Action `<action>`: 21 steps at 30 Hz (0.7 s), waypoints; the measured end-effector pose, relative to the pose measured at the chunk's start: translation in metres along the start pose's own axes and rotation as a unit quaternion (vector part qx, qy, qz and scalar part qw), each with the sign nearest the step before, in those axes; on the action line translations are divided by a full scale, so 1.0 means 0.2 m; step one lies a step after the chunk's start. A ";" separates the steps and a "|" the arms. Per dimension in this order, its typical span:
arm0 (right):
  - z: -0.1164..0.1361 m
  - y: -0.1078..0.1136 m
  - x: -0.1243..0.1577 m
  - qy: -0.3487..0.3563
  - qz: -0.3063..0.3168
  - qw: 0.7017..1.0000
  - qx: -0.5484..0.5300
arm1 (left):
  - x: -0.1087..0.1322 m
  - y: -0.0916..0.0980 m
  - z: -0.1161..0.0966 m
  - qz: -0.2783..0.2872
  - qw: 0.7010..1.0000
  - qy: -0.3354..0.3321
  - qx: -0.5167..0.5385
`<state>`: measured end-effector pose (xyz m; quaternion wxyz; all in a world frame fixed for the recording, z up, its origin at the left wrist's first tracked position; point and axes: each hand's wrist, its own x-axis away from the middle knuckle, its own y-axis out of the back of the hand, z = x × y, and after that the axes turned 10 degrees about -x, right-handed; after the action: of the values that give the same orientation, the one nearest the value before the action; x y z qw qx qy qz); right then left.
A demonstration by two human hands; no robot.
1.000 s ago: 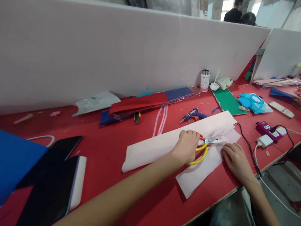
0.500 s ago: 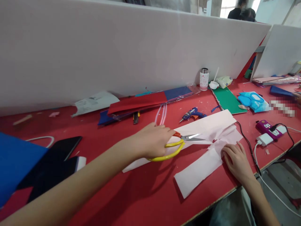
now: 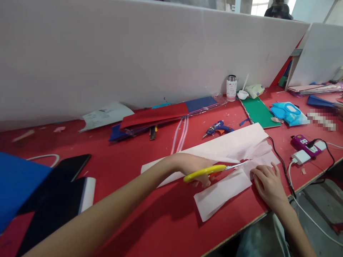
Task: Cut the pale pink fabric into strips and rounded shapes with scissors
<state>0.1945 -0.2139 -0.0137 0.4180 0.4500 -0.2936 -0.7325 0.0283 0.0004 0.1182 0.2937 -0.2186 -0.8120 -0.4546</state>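
My left hand is closed around scissors with yellow-and-orange handles. Their blades point right, in among pale pink sheets of thin paper, and the tips are partly hidden by them. One long paper strip lies behind the hand, and a shorter folded piece lies in front. Between them the paper is crumpled and partly separated. At the right end of the sheets my right hand has its fingers bent over the paper's edge, pressing it on the table; its thumb is hard to see.
Behind the paper lie a blue glue gun, pink strips and a cutter knife. A power strip with cables sits right, near the table edge. A bottle stands by the white partition. Another person's hand shows far right.
My left hand has turned and shifted right and nearer, bringing the scissors further into the paper; the blades look closer together. My right hand stays on the paper.
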 end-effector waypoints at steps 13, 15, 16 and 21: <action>0.02 0.03 0.03 0.006 -0.022 0.999 -0.026 | -0.10 0.11 0.00 0.085 0.991 0.091 0.045; 0.02 0.03 0.03 0.003 -0.023 0.999 -0.032 | -0.12 0.11 -0.01 0.090 0.991 0.085 0.052; 0.02 0.03 0.03 0.002 -0.023 0.999 -0.034 | -0.13 0.11 -0.01 0.090 0.992 0.078 0.048; 0.02 0.02 0.03 0.001 -0.027 0.999 -0.036 | -0.20 0.14 -0.05 0.091 0.995 0.030 0.012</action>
<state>0.1905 -0.2205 -0.0100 0.4141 0.4435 -0.2540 -0.7532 0.0771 0.0028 0.1123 0.3608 -0.2743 -0.7849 -0.4226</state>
